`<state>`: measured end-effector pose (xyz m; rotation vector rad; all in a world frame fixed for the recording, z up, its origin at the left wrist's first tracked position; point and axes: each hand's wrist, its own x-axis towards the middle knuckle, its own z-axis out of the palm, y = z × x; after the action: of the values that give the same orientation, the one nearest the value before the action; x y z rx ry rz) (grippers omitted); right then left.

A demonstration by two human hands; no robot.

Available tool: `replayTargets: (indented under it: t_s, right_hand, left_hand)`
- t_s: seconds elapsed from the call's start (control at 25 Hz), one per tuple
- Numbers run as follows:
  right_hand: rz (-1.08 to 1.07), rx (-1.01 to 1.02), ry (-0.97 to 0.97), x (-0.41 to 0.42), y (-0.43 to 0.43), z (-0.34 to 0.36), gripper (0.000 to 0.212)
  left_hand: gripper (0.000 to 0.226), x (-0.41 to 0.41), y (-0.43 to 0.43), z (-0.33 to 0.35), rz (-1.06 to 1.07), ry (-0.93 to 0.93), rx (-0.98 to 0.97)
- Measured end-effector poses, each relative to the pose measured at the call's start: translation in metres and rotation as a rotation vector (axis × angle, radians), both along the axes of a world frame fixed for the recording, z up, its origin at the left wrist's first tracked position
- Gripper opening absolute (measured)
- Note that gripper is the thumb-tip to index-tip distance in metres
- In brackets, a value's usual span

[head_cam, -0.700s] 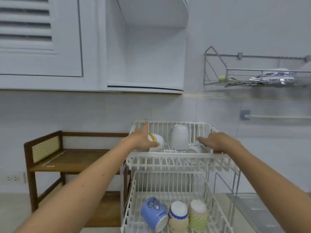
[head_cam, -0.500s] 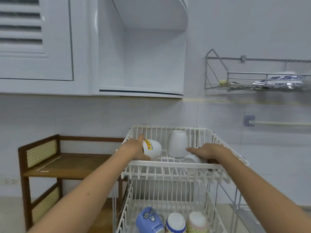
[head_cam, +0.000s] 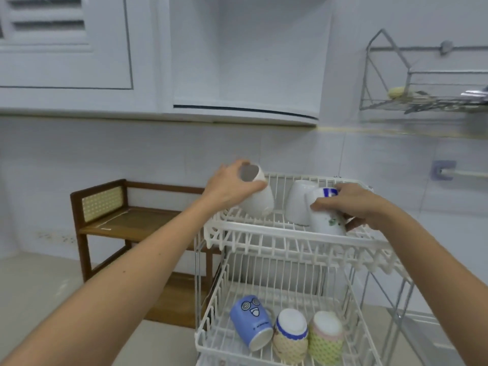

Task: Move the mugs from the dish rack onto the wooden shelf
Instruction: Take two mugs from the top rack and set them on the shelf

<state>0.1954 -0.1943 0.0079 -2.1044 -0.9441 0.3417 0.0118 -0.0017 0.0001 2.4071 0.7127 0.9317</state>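
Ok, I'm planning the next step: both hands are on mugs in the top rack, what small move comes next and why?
Probably swing the left hand with its white mug left, over the wooden shelf: that mug looks tilted and lifted, and the shelf top is bare.

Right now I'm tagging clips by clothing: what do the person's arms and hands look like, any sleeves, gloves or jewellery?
Both forearms are bare right to the frame's edge: no sleeves show. The left hand and right hand wear no gloves, and no watch, bracelet or ring is visible on the parts in view.
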Motion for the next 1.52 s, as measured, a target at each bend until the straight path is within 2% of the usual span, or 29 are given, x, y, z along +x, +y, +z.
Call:
replayTargets:
  t_s: [0.12, 0.24, 0.32, 0.48, 0.64, 0.8, 1.0, 1.08, 1.24, 1.52]
  right_hand:
    - [0.062, 0.202, -0.071, -0.026, -0.001, 0.021, 0.041]
    - [0.174, 0.322, -0.141, -0.066, 0.008, 0.040, 0.060]
    - [0.260, 0.378, -0.202, -0.096, 0.019, 0.047, 0.069]
    - [0.388, 0.441, -0.345, -0.163, 0.061, 0.051, 0.074]
    - [0.417, 0.493, -0.341, -0.217, 0.133, 0.041, 0.079]
    - [0.375, 0.379, -0.274, -0.247, 0.222, 0.022, 0.087]
    - [0.206, 0.164, -0.204, -0.244, 0.313, -0.017, 0.085]
    - [0.141, 0.084, -0.213, -0.235, 0.338, -0.028, 0.085]
    - [0.076, -0.063, -0.238, -0.215, 0.379, -0.048, 0.092]
    - [0.006, -0.101, -0.265, -0.197, 0.418, -0.083, 0.089]
  left_hand:
    - [0.062, -0.032, -0.005, 0.026, -0.187, -0.237, -0.105]
    - [0.051, -0.083, -0.003, 0.041, -0.307, -0.322, -0.101]
    - [0.054, -0.124, 0.001, 0.044, -0.307, -0.260, -0.061]
    - [0.058, -0.195, 0.039, 0.045, -0.219, -0.107, -0.011]
    - [0.067, -0.237, 0.117, 0.037, -0.063, 0.089, 0.009]
    - [0.087, -0.249, 0.195, 0.017, 0.000, 0.365, 0.162]
    - [0.095, -0.235, 0.266, -0.001, -0.002, 0.655, 0.349]
    - [0.095, -0.224, 0.288, -0.005, -0.001, 0.712, 0.360]
    - [0.091, -0.196, 0.328, -0.008, -0.043, 0.791, 0.257]
    - [0.090, -0.166, 0.366, -0.015, -0.189, 0.894, 0.267]
